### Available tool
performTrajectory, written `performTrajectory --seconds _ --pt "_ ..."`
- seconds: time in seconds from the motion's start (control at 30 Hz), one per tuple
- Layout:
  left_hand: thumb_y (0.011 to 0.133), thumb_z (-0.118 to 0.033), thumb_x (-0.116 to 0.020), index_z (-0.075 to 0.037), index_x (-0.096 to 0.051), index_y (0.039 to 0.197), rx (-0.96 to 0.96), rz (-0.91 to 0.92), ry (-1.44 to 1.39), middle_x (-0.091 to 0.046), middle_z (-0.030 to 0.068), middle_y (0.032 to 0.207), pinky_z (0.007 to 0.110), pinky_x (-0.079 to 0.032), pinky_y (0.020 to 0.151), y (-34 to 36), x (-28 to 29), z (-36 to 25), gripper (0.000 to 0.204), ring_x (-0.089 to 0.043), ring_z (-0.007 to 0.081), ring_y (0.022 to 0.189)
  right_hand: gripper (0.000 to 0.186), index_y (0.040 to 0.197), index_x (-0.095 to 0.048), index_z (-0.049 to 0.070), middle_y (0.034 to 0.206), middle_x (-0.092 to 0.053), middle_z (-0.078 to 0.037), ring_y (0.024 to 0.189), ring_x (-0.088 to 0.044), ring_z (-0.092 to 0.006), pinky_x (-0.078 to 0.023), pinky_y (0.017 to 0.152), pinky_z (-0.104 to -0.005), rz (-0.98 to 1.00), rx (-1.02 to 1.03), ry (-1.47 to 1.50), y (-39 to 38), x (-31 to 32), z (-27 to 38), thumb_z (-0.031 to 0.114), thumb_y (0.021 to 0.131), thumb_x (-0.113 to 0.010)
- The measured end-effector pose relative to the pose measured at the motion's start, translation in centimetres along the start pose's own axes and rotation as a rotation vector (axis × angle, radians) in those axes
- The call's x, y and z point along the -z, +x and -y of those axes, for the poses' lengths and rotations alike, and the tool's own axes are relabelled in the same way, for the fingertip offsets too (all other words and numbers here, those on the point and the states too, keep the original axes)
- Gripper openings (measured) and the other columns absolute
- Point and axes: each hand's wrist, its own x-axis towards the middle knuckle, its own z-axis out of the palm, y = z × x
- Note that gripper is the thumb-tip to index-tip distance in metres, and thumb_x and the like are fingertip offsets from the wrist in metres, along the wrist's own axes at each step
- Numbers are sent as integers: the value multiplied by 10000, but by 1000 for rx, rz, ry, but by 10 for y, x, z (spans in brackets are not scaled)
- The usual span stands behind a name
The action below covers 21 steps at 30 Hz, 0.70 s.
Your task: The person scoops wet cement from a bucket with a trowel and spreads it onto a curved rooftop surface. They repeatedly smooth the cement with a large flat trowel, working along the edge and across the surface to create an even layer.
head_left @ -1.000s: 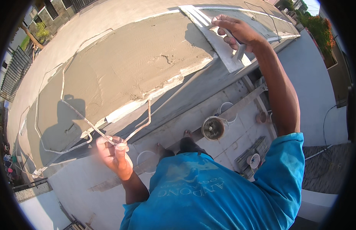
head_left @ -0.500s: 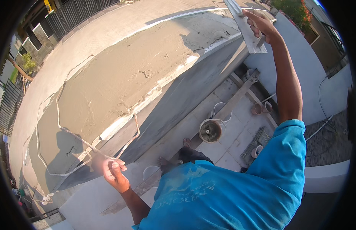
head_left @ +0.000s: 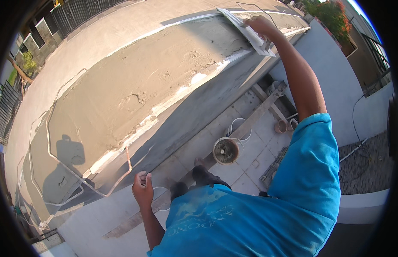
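My right hand (head_left: 263, 28) grips the handle of a long flat plastering trowel (head_left: 248, 34). Its blade lies over the wet grey mortar (head_left: 117, 85) along the far right part of the wall top, reaching the near edge. Fingers loosely curled, my left hand (head_left: 142, 190) hangs in front of the wall at lower left, and nothing shows in it. Close to its left side is a bent metal rod frame (head_left: 109, 195) that stands across the mortar's left end.
Below stands a bucket of mortar (head_left: 226, 150) beside a white pail (head_left: 241, 128). A wooden plank (head_left: 261, 107) runs across the tiled floor, with brown pots (head_left: 281, 126) to its right. A white wall (head_left: 331, 85) rises on the right.
My right hand has brought the trowel leftward, from beyond the wall's near edge onto the mortar. My left hand has moved right, away from the rod frame. The view has shifted slightly.
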Motion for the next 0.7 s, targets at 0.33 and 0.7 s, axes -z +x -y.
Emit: performTrajectory --seconds 0.33,0.7 --pt "927 -198 -690 0 -659 1114 99 44 -38 -710 129 891 358 -529 750 -5 14 43 274 -681 211 804 515 1332 -579 15 576 -367 22 371 -398 -85 -356 372 -292 270 199 173 -117 -20 120 413 1017 -493" --pt "949 -192 -699 -6 -636 1147 -4 91 -185 -720 175 929 351 -545 777 17 38 70 279 -721 263 867 515 1341 -583 16 608 -427 -8 389 -436 -81 -421 391 -264 418 339 207 -223 -45 259 420 1038 -481"
